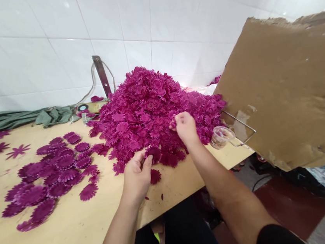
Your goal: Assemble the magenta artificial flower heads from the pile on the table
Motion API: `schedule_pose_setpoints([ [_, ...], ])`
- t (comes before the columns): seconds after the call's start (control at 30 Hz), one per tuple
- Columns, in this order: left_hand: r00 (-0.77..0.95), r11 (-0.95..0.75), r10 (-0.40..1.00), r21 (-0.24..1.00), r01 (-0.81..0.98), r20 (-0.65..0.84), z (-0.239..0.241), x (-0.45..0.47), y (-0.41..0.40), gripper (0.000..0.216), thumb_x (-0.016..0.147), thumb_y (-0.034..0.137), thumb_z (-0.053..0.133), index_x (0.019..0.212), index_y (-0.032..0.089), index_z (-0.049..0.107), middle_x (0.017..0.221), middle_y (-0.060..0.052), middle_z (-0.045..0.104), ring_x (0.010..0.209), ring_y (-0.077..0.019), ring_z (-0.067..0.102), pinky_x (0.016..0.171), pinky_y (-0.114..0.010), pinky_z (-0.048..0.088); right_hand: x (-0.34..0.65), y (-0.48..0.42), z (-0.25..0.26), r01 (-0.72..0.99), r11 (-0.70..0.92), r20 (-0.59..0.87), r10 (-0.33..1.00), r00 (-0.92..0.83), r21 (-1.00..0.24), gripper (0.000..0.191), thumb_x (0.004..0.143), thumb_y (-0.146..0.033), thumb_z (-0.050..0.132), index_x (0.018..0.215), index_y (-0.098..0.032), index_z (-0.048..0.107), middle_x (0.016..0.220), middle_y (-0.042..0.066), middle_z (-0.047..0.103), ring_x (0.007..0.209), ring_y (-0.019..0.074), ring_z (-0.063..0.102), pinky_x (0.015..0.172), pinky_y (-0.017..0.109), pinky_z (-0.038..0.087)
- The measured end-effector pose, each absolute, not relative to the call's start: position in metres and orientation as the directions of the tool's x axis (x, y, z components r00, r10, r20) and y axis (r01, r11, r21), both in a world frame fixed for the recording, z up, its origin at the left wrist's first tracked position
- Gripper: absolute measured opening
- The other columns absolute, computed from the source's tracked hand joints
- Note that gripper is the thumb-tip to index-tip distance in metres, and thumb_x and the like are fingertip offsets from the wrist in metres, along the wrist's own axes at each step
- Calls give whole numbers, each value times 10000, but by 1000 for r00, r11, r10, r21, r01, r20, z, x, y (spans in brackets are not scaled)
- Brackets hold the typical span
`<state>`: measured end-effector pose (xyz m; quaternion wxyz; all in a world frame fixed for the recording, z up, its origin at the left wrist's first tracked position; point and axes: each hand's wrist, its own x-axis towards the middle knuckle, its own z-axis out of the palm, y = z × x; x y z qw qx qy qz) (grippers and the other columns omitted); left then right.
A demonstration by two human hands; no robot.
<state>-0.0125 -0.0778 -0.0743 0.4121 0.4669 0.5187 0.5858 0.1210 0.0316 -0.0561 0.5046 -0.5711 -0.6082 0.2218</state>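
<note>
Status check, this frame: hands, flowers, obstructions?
Left hand pinching a magenta flower. Right hand at the flower pile, pinching a small magenta piece. Plastic cup beside the pile, not between the hands.

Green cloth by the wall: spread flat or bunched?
Bunched: the green cloth lies in a narrow, creased strip along the tiled wall.

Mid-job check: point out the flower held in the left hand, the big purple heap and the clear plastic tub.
Held flower (156, 153): head view, on the middle of its visible face.
Purple heap (146, 108): head view, middle of its front slope.
Clear plastic tub (218, 142): head view, on its side wall.
</note>
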Motion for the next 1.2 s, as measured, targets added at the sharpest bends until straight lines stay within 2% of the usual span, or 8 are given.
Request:
schedule_pose_setpoints([
  [0.17, -261, -46, 965, 995, -87, 22, -78, -18, -77, 281, 597, 423, 656, 585, 178, 518, 530, 57, 467, 526, -87, 397, 530, -212, 343, 132, 33, -51, 592, 355, 447, 894, 11, -724, 169, 676, -91, 525, 832, -151, 548, 969, 120, 579, 941, 217, 537, 896, 374, 410],
  [0.3, -298, -23, 955, 996, -91, -5, -85, -22, -72, 356, 595, 499, 658, 627, 165, 541, 557, 46, 496, 567, -102, 436, 573, -226, 365, 125, 0, -49, 488, 465, 457, 878, -144, -739, 108, 758, -194, 486, 804, -156, 576, 862, 89, 624, 815, 189, 574, 785, 347, 462],
  [0.47, -360, -1, 933, 999, -36, -12, -94, -27, -72, 386, 610, 548, 627, 654, 175, 539, 557, 47, 489, 578, -120, 452, 592, -246, 372, 137, -16, -48, 361, 388, 383, 919, -91, -848, 137, 766, -279, 506, 795, -161, 570, 776, 49, 630, 678, 143, 567, 650, 282, 466],
  [0.57, -354, -1, 935, 1000, 28, 11, -94, -25, -73, 354, 634, 531, 608, 634, 185, 534, 553, 42, 501, 571, -124, 455, 587, -249, 371, 148, -7, -54, 436, 345, 348, 934, -74, -831, 153, 756, -278, 523, 837, -156, 570, 788, 56, 621, 719, 154, 573, 691, 298, 466],
  [0.73, -350, -39, 936, 999, 31, 48, -89, -20, -76, 289, 654, 471, 604, 578, 209, 509, 578, 25, 530, 684, -162, 518, 639, -248, 393, 158, 20, -71, 813, 274, 353, 931, -90, -514, 238, 716, -190, 576, 949, -147, 601, 909, 108, 591, 842, 205, 551, 831, 381, 419],
  [0.93, -350, -63, 935, 998, -3, 58, -88, -21, -78, 244, 647, 451, 616, 639, 213, 563, 621, 5, 577, 769, -200, 546, 694, -267, 412, 152, 33, -85, 936, 263, 263, 944, -199, -233, 224, 643, -257, 696, 839, -177, 620, 846, 90, 570, 850, 224, 505, 796, 364, 398],
  [1.07, -348, -73, 935, 997, 2, 69, -92, -22, -79, 214, 668, 426, 606, 665, 214, 575, 657, -1, 583, 787, -199, 549, 727, -273, 414, 152, 34, -86, 914, 278, 253, 945, -206, -295, 56, 719, -212, 604, 759, -177, 622, 785, 72, 585, 790, 195, 524, 755, 331, 405],
  [1.2, -356, -61, 933, 998, -34, 45, -93, -21, -80, 231, 666, 432, 618, 619, 218, 544, 593, 7, 537, 774, -201, 548, 725, -280, 424, 164, 41, -81, 774, 289, 261, 951, -165, -564, 106, 728, -195, 546, 783, -186, 636, 734, 31, 627, 684, 154, 543, 704, 305, 426],
])
